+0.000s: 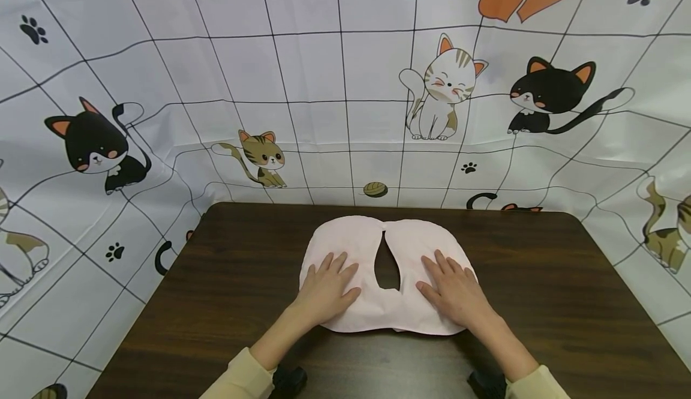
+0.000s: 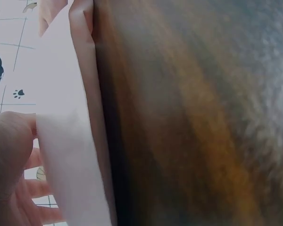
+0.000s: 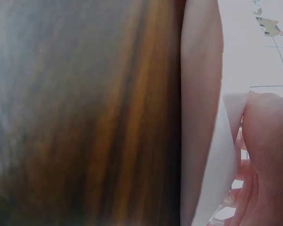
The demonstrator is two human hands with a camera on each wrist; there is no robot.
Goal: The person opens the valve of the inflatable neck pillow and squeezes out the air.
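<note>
A pale pink U-shaped pillow (image 1: 394,314) lies on the brown table, its two rounded lobes touching at the far end around a teardrop-shaped gap. My left hand (image 1: 326,288) rests on the left lobe with the fingers spread. On the right lobe lies my right hand (image 1: 453,288), fingers likewise spread and pointing away. In the left wrist view, the pillow's near side (image 2: 70,122) stands beside my left thumb and fingers. The right wrist view has the pillow's side (image 3: 200,94) in front of my right hand (image 3: 269,155). The pillow's underside is hidden.
The dark wood-grain table (image 1: 216,303) extends on both sides of the pillow. A white sheet (image 1: 302,69) printed with cats and grid lines hangs behind and at the sides. Dark objects (image 1: 288,381) show under the wrists near the bottom edge.
</note>
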